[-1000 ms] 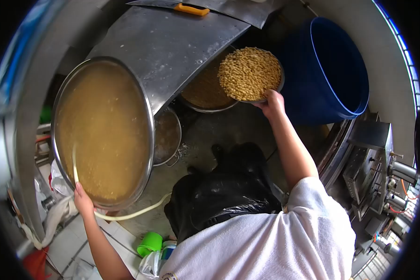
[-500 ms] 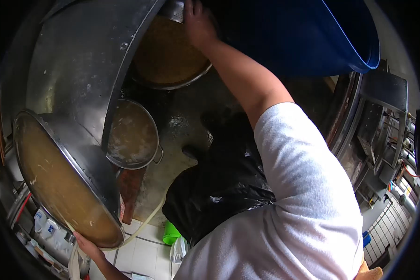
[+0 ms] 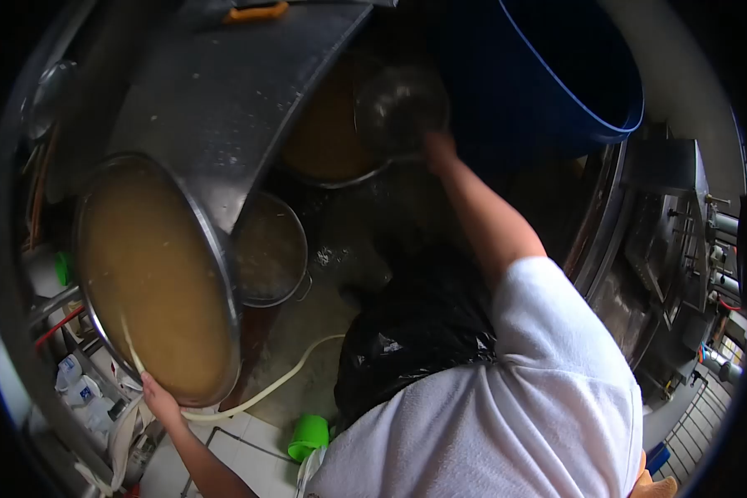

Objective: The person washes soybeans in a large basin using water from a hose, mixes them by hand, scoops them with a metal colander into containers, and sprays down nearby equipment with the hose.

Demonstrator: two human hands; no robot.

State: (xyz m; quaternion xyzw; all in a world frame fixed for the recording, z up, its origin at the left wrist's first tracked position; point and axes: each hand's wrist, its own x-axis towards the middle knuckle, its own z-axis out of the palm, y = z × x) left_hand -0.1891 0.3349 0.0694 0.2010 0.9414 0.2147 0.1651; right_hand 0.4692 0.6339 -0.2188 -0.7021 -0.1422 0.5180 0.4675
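Right hand [image 3: 440, 152] moved bowl [image 3: 397, 93] rightward; left [image 3: 164, 402] grips hose [image 3: 257, 398]

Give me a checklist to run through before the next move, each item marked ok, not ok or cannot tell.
1. Left hand gripping the hose: ok, at the basin's edge.
2. Hose end inside the large basin: ok, over the cloudy liquid.
3. Water running from the hose: cannot tell.
4. Right hand gripping the metal bowl: ok, at its edge.
5. Bowl empty: cannot tell, too dark and blurred.
6. Floor dry: not ok, it glints as if wet near the small pot.
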